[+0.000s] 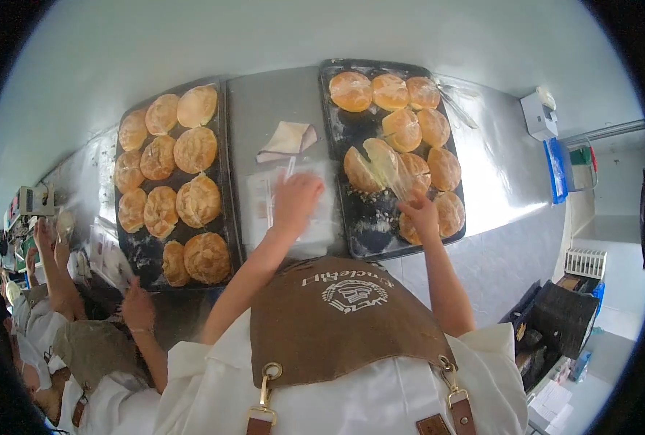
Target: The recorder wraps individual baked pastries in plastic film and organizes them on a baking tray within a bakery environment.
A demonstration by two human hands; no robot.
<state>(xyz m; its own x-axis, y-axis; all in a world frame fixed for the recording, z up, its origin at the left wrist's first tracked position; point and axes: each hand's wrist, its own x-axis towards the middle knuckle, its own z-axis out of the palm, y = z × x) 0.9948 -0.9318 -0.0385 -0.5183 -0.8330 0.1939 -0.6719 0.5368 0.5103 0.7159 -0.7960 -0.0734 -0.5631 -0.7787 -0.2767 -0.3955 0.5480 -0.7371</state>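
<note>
My left hand [299, 204] is blurred over a stack of clear plastic bags [257, 231] on the metal table between two trays; whether it grips one cannot be told. My right hand [421, 213] reaches over the right black baking tray [361, 239]. Its fingers close on a clear plastic item [402, 184], possibly a bag or tongs, whose far end touches a split bun [381, 159] with a pale inside. Another bun piece [359, 171] lies just left of it. Round browned buns [401, 130] fill much of that tray, with crumbs near its lower left.
A folded cloth [287, 140] lies beyond the bags. The left black baking tray [228, 163] holds several buns [198, 200]. At far left, co-workers' hands [137, 310] handle plastic packaging [110, 261]. Clear plastic [457, 103] rests by the right tray's far corner; a white device [540, 114] stands farther right.
</note>
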